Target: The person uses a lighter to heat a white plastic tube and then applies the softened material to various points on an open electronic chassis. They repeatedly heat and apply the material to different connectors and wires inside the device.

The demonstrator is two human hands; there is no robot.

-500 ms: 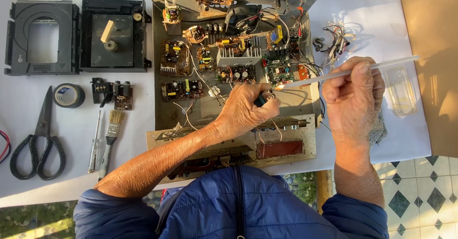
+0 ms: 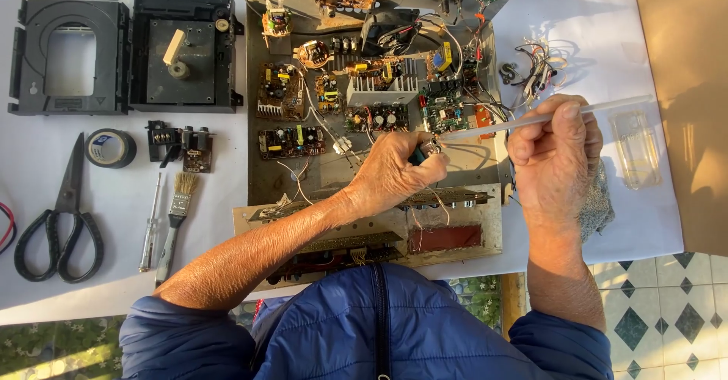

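Observation:
An opened electronic chassis (image 2: 303, 186) with several circuit boards and wires lies in the middle of the white table. My left hand (image 2: 394, 175) is closed around a small dark cylindrical item with a metal end (image 2: 426, 149), held over the chassis floor. My right hand (image 2: 555, 156) pinches a long thin translucent stick (image 2: 607, 109) that slants from the upper right down toward the item in my left hand. Its tip (image 2: 447, 136) lies right beside that metal end.
Black scissors (image 2: 61, 221), a tape roll (image 2: 111, 147), a screwdriver (image 2: 150, 224) and a small brush (image 2: 176, 224) lie at the left. Two black plastic housings (image 2: 121, 54) sit at the back left. A wire bundle (image 2: 535, 61) and a clear plastic piece (image 2: 635, 149) lie at the right.
Both hands stay almost where they were. The stick's tip has come closer to the item in my left hand.

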